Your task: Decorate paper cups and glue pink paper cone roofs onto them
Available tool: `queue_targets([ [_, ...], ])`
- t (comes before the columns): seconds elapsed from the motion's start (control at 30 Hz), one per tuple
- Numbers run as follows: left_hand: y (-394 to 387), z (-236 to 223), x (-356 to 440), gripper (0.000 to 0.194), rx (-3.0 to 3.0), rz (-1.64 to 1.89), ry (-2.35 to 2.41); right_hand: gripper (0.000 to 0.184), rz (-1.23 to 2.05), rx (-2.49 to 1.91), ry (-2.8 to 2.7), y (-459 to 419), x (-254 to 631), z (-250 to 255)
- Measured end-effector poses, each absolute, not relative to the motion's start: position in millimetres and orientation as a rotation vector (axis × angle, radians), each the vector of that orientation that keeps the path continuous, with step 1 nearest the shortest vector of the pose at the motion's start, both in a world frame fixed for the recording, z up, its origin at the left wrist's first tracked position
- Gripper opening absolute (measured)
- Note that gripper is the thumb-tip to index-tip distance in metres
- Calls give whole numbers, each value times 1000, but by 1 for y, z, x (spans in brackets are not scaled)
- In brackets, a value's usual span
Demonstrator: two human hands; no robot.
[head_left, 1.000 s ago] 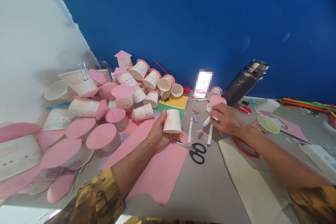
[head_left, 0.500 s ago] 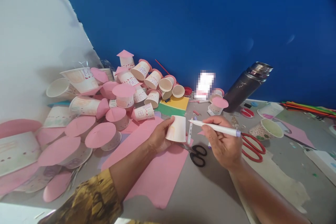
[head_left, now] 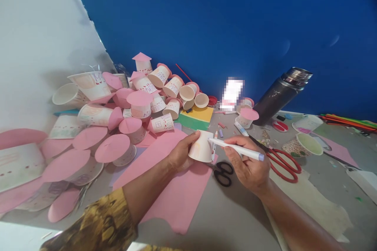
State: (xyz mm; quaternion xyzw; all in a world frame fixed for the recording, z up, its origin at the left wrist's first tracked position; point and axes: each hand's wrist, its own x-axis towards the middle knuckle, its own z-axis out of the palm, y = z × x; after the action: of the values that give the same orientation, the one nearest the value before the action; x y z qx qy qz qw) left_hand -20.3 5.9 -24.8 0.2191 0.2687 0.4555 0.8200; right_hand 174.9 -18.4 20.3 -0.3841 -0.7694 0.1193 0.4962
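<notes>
In the head view my left hand (head_left: 181,152) is closed around the side of a white paper cup (head_left: 201,148), held upside down with its rim low. A faint orange patch of colour shows on the cup's wall. My right hand (head_left: 250,166) pinches a white marker (head_left: 238,149) with a lilac end. The marker's tip is at the cup's right side, apparently touching it. Under the cup lies a sheet of pink paper (head_left: 171,192). Black-handled scissors (head_left: 223,173) rest just to its right, their blades partly hidden.
Decorated cups with pink paper cones (head_left: 112,148) are heaped on the left. A dark metal flask (head_left: 279,94) leans at the blue wall. Red-handled scissors (head_left: 285,164) lie beyond my right hand, near a patterned cup (head_left: 303,145). Yellow and green paper (head_left: 196,117) lies at the back.
The marker's tip has moved from beside the cup onto its wall. My left hand has tilted the cup slightly, and the whole view has shifted a little.
</notes>
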Motion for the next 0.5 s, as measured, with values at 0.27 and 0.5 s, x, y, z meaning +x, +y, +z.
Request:
queue_targets([
  [0.27,4,-29,-20,44,497,978,519,5,212,-906,-1888,-17,174,23],
  [0.5,4,-25,-18,45,488,976,527,5,198,-902,-1896,-15,174,22],
])
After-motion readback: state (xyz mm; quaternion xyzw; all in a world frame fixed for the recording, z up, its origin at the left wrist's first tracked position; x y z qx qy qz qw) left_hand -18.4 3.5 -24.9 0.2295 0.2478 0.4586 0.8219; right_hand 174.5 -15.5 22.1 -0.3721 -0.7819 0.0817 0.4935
